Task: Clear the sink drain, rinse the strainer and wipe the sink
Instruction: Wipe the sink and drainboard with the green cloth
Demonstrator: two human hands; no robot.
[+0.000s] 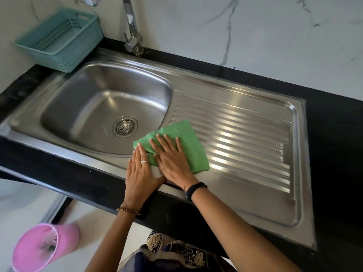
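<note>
White marble wall (275, 26), blk counter (334, 134)

The person's arms are bare to the elbow, with no sleeves in view. The left hand (140, 171) wears a thin silver ring (144, 162) on one finger and a string of brown beads (128, 211) at the wrist. The right hand (172, 161) has a black band (194, 190) around its wrist. Below, dark fabric with gold ornamental patterning (176, 254) covers the body.

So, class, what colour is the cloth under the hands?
Green, seen in the head view: the cloth lies flat on the sink's drainboard.
</note>
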